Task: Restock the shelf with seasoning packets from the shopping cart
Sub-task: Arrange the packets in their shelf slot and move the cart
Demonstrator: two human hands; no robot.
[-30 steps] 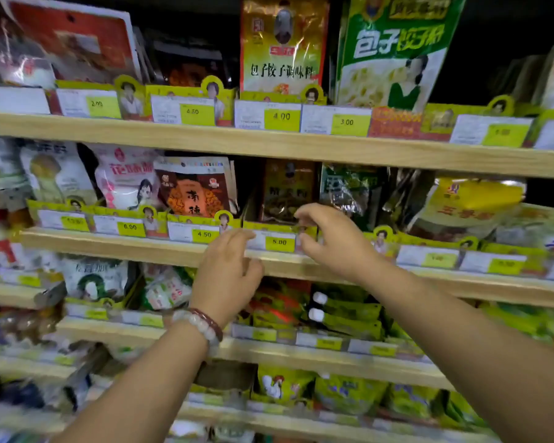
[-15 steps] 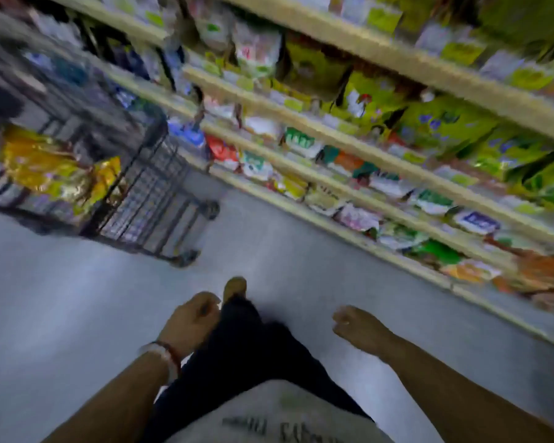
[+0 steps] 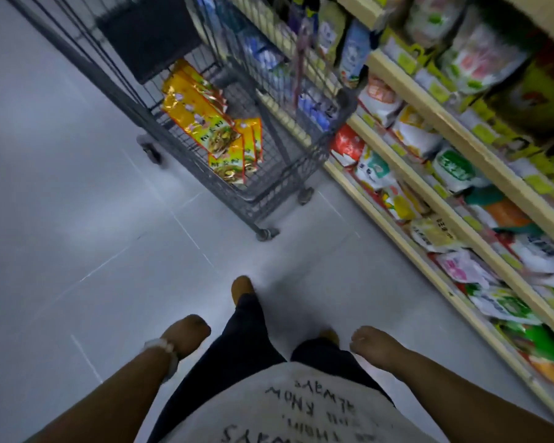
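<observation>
We look down at the grey floor [image 3: 77, 219] with the shopping cart [image 3: 279, 187] in the upper middle of the frame, its dark wire basket standing just beside the shelf [image 3: 429, 193] that runs along the right edge.

The seasoning packets [image 3: 205, 123] lie inside the cart's basket, toward its lower corner. They are flat, glossy pouches, mostly yellow and orange, with a picture of a brownish dish near one end and some printed characters too blurred for us to read. Several are stacked in an overlapping pile that slants from upper left to lower right, and a few more stand on edge against the wire wall just right of the pile.

Our left hand [image 3: 186, 334] hangs at the lower centre-left, a pale beaded bracelet [image 3: 165, 350] at the wrist; its fingers curl loosely under and hold nothing. Our right hand [image 3: 371, 343] hangs at the lower centre-right, fingers likewise loosely bent, holding nothing. Both are well apart from the cart.

Between them we see dark trousers [image 3: 247, 340], a tan shoe [image 3: 242, 287] forward on the floor, and a white shirt [image 3: 285, 407] with dark lettering at the bottom edge. The shelf holds rows of blurred, colourful packets behind yellow price tags.
</observation>
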